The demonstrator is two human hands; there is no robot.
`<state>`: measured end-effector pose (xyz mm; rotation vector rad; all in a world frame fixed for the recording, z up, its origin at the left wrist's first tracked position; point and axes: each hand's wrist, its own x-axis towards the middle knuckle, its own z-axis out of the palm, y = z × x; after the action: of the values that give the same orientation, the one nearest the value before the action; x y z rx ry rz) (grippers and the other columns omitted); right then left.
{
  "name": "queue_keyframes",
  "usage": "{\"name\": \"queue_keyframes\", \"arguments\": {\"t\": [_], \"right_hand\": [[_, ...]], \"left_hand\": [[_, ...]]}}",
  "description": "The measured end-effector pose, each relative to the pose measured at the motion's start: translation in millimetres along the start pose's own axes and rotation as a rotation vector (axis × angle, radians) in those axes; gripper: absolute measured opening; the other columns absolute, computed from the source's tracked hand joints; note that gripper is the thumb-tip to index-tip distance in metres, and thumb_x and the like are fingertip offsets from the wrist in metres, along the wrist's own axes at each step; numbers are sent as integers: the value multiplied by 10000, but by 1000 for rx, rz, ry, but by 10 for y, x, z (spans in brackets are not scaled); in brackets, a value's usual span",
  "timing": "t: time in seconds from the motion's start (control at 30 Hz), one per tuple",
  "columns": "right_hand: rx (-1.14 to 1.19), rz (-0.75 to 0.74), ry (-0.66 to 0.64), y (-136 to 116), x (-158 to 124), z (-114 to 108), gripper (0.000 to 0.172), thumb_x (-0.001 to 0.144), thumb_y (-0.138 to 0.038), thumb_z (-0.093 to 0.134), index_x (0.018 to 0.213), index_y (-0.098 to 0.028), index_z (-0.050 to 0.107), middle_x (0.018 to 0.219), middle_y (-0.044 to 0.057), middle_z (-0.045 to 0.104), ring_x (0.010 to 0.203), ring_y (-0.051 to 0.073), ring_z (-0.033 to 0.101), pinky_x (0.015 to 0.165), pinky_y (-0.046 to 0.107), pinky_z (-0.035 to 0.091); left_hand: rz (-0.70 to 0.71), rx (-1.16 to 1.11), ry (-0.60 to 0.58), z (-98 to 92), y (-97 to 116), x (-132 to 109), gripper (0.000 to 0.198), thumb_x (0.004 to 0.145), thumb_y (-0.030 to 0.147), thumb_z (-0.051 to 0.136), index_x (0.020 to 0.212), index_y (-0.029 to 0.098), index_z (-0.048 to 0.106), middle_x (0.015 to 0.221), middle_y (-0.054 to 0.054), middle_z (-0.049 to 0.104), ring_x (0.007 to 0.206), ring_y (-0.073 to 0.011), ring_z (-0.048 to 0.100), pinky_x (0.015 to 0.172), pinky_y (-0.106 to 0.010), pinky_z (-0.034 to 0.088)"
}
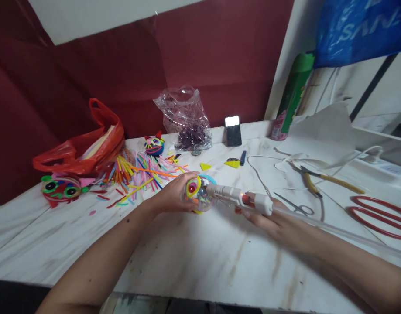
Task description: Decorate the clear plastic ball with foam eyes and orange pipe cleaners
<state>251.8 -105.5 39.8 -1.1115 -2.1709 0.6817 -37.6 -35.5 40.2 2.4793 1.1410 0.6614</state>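
My left hand (174,192) is closed around a clear ball (198,194) filled with colourful bits, with a yellow and pink felt eye stuck on it. My right hand (275,220) grips a white glue gun (239,197) lying sideways. Its nozzle touches the ball's right side, and a long clear glue stick trails out behind it to the right. Both hands hover just above the white marble-look table (200,257).
Coloured felt strips (138,172), a red plastic bag (85,146), two finished felt-faced balls (61,188) (153,145), a clear bag (187,120), a phone (233,130), pliers (321,179), scissors (295,205), red rings (380,216), a green can (292,98) and paper lie about.
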Motion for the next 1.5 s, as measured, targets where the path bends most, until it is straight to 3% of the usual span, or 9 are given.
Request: {"name": "queue_keyframes", "arguments": {"t": [0.57,1.17,1.5], "right_hand": [[-20,-14,81,-42,-11,36,271,879,-367,446,889,-225,677,738,42,653,696,204,632,582,301,522],[-94,-64,70,-26,12,35,311,894,-390,388,846,-225,648,717,36,641,649,185,608,585,287,511],[-79,-36,31,-166,12,-47,255,877,-324,414,830,-214,640,724,40,658,630,182,603,578,294,511]], "left_hand": [[86,22,16,36,-94,6,744,684,416,708,1312,164,398,1381,-175,480,1255,-313,498,1044,-453,418],[74,30,1,41,-138,4,782,670,439,732,1328,189,391,1408,-150,459,1285,-313,474,1065,-439,413],[76,52,10,35,-132,-1,773,684,420,721,1337,188,379,1409,-163,459,1287,-318,473,1066,-451,407]]}}
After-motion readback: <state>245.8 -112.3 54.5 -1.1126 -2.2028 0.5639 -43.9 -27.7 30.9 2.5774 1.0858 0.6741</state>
